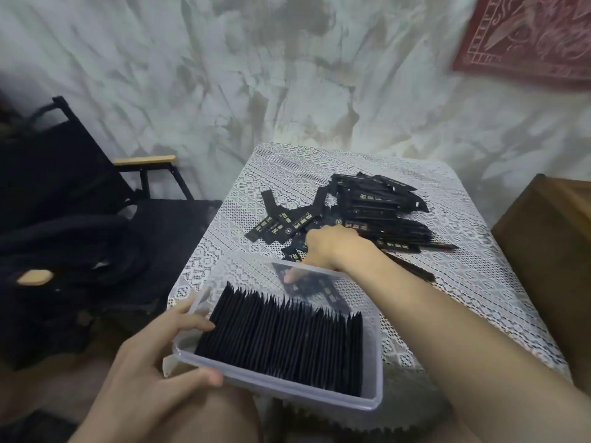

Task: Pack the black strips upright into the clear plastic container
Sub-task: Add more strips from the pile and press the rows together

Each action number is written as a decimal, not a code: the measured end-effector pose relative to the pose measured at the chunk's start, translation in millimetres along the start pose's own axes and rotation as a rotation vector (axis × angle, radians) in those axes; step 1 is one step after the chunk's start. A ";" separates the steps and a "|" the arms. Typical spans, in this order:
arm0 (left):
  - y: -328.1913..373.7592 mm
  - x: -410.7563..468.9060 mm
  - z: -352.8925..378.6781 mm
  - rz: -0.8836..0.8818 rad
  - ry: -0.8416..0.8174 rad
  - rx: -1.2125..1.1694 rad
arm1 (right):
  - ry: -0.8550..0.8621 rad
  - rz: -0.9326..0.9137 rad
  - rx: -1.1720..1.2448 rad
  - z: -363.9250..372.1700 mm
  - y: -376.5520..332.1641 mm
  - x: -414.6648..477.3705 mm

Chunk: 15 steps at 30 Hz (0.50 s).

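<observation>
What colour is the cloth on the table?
The tablecloth is white lace with a repeating geometric openwork pattern. It shows in the head view.

Your packed row (281,334) filled most of the container (281,386); the only open slot was at its far end, and your right hand (329,247) sat right at that far rim. Your left hand (150,362) gripped the near-left corner, leaving the right wall free. Past it the loose pile (377,212) took mid-table, with bare cloth (463,282) open to the right.
</observation>
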<state>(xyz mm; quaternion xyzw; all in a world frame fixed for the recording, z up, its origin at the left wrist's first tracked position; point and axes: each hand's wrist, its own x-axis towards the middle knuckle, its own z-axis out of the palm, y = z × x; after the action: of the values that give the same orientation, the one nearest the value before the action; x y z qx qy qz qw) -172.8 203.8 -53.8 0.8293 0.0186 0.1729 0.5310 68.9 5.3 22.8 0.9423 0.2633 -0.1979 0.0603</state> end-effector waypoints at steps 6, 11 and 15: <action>0.9 0.9 3.9 0.044 0.005 -0.016 | 0.017 -0.038 0.060 4.0 2.2 4.4; 2.6 1.8 3.0 0.044 -0.002 -0.026 | -0.019 -0.077 0.244 6.7 13.0 7.9; 4.8 2.4 4.7 0.059 0.008 0.025 | -0.003 -0.056 0.274 10.2 13.9 8.1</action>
<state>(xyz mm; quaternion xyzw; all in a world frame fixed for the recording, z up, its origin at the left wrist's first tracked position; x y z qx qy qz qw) -169.8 198.2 -50.6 0.8354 -0.0017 0.1913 0.5153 79.0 -4.9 10.3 0.9336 0.2601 -0.2351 -0.0741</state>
